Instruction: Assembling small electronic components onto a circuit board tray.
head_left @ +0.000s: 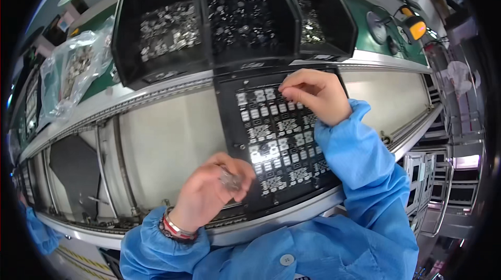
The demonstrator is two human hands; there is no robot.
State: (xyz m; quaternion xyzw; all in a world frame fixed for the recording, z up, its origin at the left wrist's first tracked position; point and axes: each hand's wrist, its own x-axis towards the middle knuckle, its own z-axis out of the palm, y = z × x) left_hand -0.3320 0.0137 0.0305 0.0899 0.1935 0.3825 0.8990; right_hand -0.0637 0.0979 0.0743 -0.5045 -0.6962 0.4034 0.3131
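A black tray fixture [228, 118] sits across the conveyor, with rows of small silvery pieces set into its face. Over its far right part is my right hand [319, 94], thumb and forefinger pinched together just above the rows; whatever is between the tips is too small to make out. My left hand [201, 196] is turned palm up beside the fixture's near left edge. Its fingers curl around a little heap of small metal parts [229, 180], slightly blurred.
Three black bins stand beyond the conveyor: the left bin [128, 45] and right bin [339, 29] with silvery parts, the middle bin [250, 53] with darker ones. A clear plastic bag [62, 81] of parts lies far left. A yellow-and-black device [416, 27] stands far right.
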